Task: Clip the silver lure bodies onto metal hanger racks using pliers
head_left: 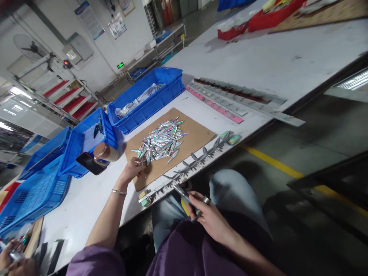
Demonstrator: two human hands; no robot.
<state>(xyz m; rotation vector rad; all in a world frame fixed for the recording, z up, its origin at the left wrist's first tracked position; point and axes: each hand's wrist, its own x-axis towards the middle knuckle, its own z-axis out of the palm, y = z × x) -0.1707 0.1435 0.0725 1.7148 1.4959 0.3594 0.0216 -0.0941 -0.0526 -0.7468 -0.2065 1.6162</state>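
A pile of slim, shiny, fish-shaped lures (162, 142) lies on a brown cardboard sheet (195, 134). At its near left edge, my left hand (134, 168) has its fingers curled together, with a silvery lure (140, 162) at the fingertips. My right hand (205, 212) is over my lap, wrapped round a silver metal hand tool (182, 192) whose tubular end points up and left toward the table. Between the hands, along the table's front edge, runs a long white strip rack (172, 180) with dark leaf-like pieces standing on it and green and yellow blocks at its ends.
Blue crates (149, 100) stand along the far left, one with more lures. A lidded cup (105, 152) and a phone (90, 163) are beside them. Metal and pink strips (214, 103) lie to the right; red trays (273, 17) sit farther back. Another person's hands (14, 257) show lower left.
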